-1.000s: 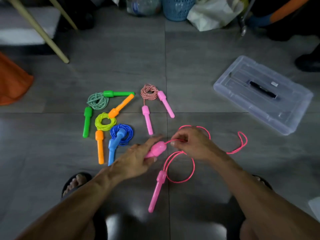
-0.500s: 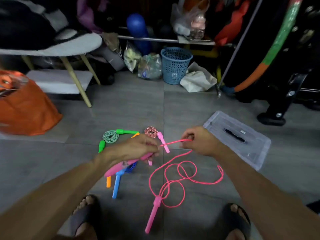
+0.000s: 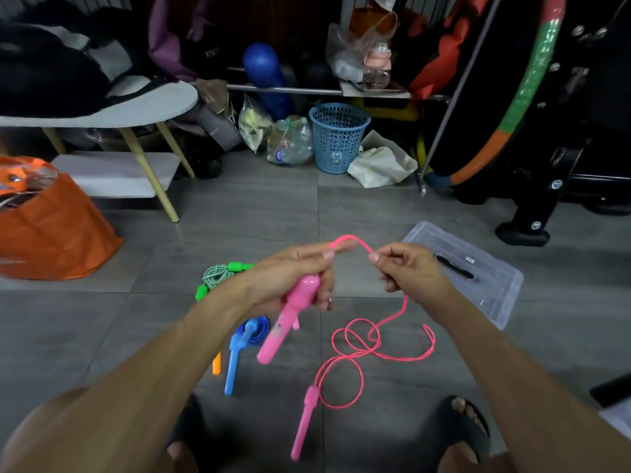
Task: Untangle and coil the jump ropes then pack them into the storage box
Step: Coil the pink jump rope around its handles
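Observation:
My left hand [image 3: 290, 278] grips one pink handle [image 3: 286, 322] of a pink jump rope, lifted off the floor, with the cord arching over its fingers. My right hand [image 3: 406, 271] pinches that pink cord [image 3: 386, 343] just to the right; the rest trails down in loose loops on the tiles to the second pink handle [image 3: 305, 421]. A coiled green rope [image 3: 218, 276], a blue one [image 3: 244, 339] and an orange handle [image 3: 216, 365] lie behind my left arm. The clear storage box [image 3: 478, 271] lies on the floor to the right.
An orange bag [image 3: 51, 230] stands at the left, a white stool [image 3: 112, 131] behind it. A blue basket [image 3: 338, 138], plastic bags and a hoop [image 3: 519, 97] line the back. My sandalled feet [image 3: 464, 428] are at the bottom.
Both hands rose from the floor with the pink handle and cord; my head tilted up. The cord between my hands has shortened into a small arch over my left fingers.

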`<state>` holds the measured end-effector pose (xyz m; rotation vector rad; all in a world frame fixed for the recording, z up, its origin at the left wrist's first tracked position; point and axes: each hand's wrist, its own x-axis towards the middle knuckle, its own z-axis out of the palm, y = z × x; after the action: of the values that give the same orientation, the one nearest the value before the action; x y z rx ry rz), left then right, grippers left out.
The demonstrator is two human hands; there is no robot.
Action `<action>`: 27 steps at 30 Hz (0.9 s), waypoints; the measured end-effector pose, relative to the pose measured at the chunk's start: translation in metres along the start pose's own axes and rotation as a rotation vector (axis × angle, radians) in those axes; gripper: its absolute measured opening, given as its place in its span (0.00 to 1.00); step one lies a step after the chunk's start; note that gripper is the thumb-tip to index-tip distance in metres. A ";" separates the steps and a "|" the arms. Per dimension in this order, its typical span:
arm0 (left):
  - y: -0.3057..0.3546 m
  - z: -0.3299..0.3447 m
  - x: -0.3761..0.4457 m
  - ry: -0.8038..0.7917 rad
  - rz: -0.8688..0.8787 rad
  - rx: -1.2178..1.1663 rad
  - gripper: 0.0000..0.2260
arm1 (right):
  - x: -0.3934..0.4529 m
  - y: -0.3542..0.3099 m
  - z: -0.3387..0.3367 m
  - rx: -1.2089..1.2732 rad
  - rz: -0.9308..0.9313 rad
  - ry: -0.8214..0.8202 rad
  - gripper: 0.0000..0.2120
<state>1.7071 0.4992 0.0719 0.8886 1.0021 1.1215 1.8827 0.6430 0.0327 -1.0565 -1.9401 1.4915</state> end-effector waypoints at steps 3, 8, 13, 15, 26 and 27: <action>0.005 0.003 0.008 0.035 0.085 -0.182 0.25 | 0.001 -0.001 0.012 -0.065 -0.027 -0.050 0.07; 0.018 -0.009 0.028 0.378 0.247 -0.446 0.20 | -0.005 0.006 0.026 -0.127 0.065 -0.147 0.10; 0.017 -0.020 0.042 0.602 0.282 -0.156 0.12 | -0.017 -0.016 0.026 -0.151 0.010 -0.256 0.03; 0.013 -0.017 0.046 0.583 0.279 0.033 0.12 | -0.022 -0.030 0.026 -0.112 -0.003 -0.366 0.03; -0.005 -0.019 0.040 0.342 -0.127 0.755 0.16 | -0.016 -0.052 0.000 -0.083 -0.095 -0.190 0.12; -0.004 -0.017 0.037 0.274 -0.184 0.746 0.19 | -0.014 -0.052 -0.005 -0.086 -0.117 -0.128 0.14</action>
<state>1.6968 0.5354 0.0558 1.2106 1.7508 0.7140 1.8796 0.6285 0.0852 -0.8849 -2.1333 1.4541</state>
